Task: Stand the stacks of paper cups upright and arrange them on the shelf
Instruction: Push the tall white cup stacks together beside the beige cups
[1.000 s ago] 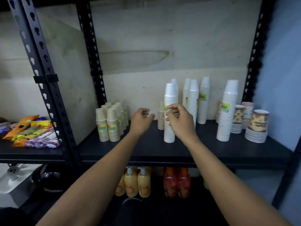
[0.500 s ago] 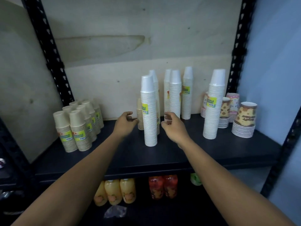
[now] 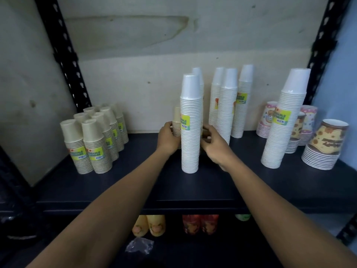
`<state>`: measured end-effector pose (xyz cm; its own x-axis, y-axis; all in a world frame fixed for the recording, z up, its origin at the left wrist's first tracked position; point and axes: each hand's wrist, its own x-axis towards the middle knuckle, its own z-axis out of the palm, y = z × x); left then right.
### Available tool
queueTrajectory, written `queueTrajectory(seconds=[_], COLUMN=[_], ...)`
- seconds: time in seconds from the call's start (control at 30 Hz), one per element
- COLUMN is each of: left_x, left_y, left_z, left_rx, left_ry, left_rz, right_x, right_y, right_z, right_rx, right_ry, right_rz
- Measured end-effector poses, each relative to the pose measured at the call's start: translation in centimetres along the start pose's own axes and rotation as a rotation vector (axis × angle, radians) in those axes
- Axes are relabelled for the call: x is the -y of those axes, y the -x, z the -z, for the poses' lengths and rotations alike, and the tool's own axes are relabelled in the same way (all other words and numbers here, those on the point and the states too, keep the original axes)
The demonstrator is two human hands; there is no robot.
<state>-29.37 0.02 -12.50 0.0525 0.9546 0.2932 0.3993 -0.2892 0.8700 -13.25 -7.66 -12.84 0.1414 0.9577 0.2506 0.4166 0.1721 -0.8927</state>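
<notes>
Your left hand has its grip closed round the short beige stack: the thumb lies against the near left side of the cups and the fingers curl behind them. The stack stands upright on the shelf, towards the back, and the front white stack covers its right side.

Your right hand reaches in from the other side with the fingers curled. The fingertips pass behind the front white stack, so the state of this grip cannot be told — contact with the short beige stack is hidden.

The front white stack stands upright between your two hands, just ahead of them, with a yellow label facing you. Neither palm rests on it.

Behind your right hand, the rear white stacks stand upright against the back panel. Another one stands directly behind the front white stack.

To the right, well apart, the right white stack stands upright — the printed cup stacks sit beside and behind it.

To the left, the beige cup group stands upright in close rows near the corner.

On the level below, yellow bottles and red bottles show under the shelf edge.
</notes>
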Motion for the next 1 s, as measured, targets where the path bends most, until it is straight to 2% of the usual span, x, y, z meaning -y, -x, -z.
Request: queueTrajectory(seconds=[0.3,0.67,1.0], left_x=[-0.9,-5.2,-5.9], left_y=[1.8,6.4,12.3], left_z=[2.8,10.7,17.3], left_rx=[-0.109,-0.233,-0.314], left_ry=[0.063,0.098,0.099], left_rz=[0.017,-0.093,-0.129], right_x=[1.8,8.1,13.1], right_y=[1.4,6.8,11.1], right_z=[1.4,7.2,3.8], right_rx=[-0.121,-0.364,-0.285], right_ry=[-0.049,-0.071,-0.131], right_rz=[0.054,0.201,0.256])
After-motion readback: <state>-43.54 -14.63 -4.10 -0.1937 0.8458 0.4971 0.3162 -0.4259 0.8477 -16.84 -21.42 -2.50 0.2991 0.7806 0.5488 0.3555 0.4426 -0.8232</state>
